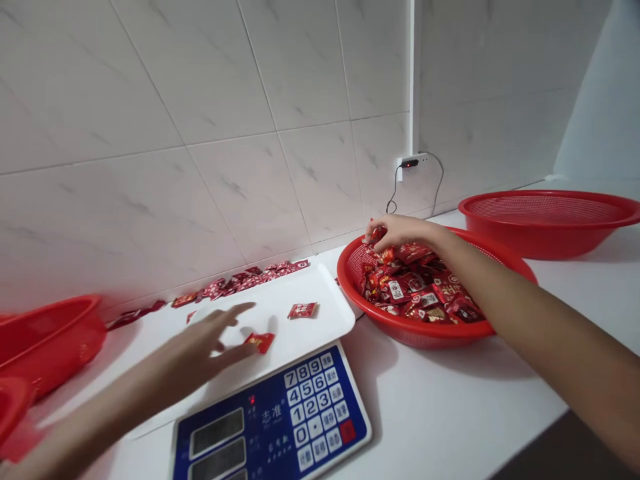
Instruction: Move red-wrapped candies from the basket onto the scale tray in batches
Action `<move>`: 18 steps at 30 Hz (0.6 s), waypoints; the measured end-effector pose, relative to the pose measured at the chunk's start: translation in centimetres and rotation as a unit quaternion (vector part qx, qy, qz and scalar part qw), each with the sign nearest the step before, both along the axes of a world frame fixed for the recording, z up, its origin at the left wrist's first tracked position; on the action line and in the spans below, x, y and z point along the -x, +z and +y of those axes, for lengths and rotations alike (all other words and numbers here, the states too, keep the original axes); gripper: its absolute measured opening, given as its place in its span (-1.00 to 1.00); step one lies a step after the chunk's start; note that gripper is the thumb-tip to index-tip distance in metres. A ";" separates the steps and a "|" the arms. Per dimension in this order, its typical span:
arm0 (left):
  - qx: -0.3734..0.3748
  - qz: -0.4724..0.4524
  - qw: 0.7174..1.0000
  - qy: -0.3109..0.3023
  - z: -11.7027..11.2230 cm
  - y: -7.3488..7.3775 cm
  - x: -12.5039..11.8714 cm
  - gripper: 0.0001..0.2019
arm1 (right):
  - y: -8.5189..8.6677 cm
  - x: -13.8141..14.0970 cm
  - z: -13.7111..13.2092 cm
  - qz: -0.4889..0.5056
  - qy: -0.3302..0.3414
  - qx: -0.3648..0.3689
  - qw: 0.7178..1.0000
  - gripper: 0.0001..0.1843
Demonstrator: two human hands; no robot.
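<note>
My left hand [210,340] hovers over the white tray [320,293] of a weighing scale, fingers spread apart, its fingertips at a small red packet [260,341] that lies on the tray. A second red packet [302,310] rests farther right on the tray. My right hand [395,232] reaches into a red basket [425,330] filled with several red packets, its fingers curled down among them at the basket's far left side; what they grip is hidden.
The scale's blue keypad [315,410] faces me at the front. A row of red packets [240,283] lies along the tiled wall. Another red basket [550,223] stands at the back right, red containers [45,340] at the left. A wall socket with cable [413,162] sits behind.
</note>
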State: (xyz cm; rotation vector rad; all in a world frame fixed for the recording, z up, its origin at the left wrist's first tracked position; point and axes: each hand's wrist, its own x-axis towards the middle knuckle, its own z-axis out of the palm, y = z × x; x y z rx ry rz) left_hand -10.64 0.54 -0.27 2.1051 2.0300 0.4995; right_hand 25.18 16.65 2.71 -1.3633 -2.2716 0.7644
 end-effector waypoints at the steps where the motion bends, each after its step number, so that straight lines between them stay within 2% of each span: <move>1: 0.018 0.033 0.999 -0.029 0.8 -0.5 -0.8 -0.52 | -0.1 -0.1 0.1 0.013 -0.004 -0.009 1.000 -0.79; 4: 0.052 0.095 0.991 -0.082 3.2 -0.9 -2.6 -0.68 | -0.6 0.0 0.3 0.021 -0.012 -0.024 0.999 -0.79; 6: 0.040 0.089 0.991 -0.095 4.2 -0.6 -3.6 -0.74 | -0.8 0.1 0.3 0.028 -0.009 -0.023 0.999 -0.78; 9: -0.023 0.040 0.990 -0.133 4.7 -0.3 -5.4 -0.73 | -0.8 0.2 0.2 0.089 0.007 -0.005 0.996 -0.77; 13: -0.008 0.039 0.977 -0.209 4.4 -1.5 -7.6 -0.73 | -0.5 0.3 -0.1 0.170 0.008 0.016 0.985 -0.74; 16: -0.025 0.050 0.981 -0.186 3.3 -2.0 -6.6 -0.76 | -0.5 0.9 -0.8 0.220 0.012 0.041 0.975 -0.73; 18: -0.072 0.034 0.986 -0.143 1.7 -1.6 -3.9 -0.75 | -0.6 1.9 -1.6 0.271 0.044 0.059 0.960 -0.71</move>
